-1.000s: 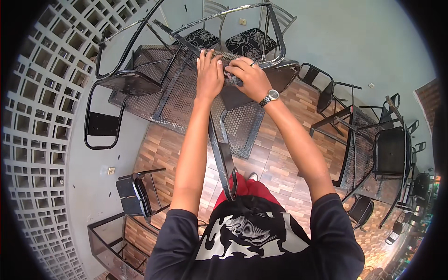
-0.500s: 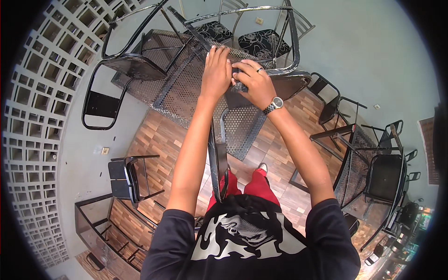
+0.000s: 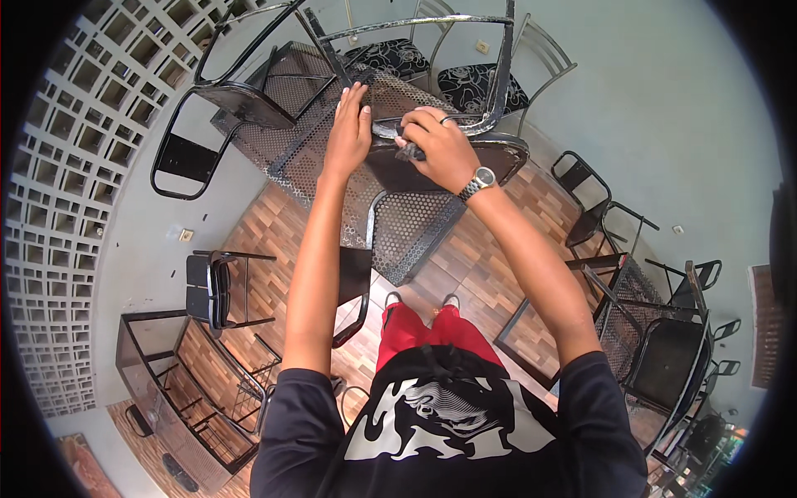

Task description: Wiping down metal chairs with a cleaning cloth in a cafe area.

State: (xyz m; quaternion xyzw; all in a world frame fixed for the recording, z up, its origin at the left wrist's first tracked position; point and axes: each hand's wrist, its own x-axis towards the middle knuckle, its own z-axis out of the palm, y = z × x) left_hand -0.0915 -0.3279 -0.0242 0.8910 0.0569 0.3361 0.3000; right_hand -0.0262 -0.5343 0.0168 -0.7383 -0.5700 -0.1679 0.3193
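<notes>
A black metal-framed chair (image 3: 490,155) lies upside down on a perforated metal table (image 3: 292,149), its worn legs upward and its backrest hanging over the near edge. My left hand (image 3: 347,137) rests against the chair's left leg, fingers stretched out and close together. Some dark material shows by its fingertips, but I cannot make out what it is. My right hand (image 3: 444,149), with a ring and a wristwatch, is closed on a crumpled dark cloth (image 3: 410,152). It presses at the bent frame tube beside the seat's underside.
Another upturned chair (image 3: 249,104) sits on the table's left side. Two chairs with patterned seats (image 3: 481,87) stand beyond. A folded-looking black chair (image 3: 212,286) and a table frame (image 3: 149,332) are at left. More chairs (image 3: 668,357) crowd the right wall.
My hands have moved apart: the left went left along the chair leg, the right stays at the frame with the cloth. The view has shifted, and the hanging backrest appears farther left.
</notes>
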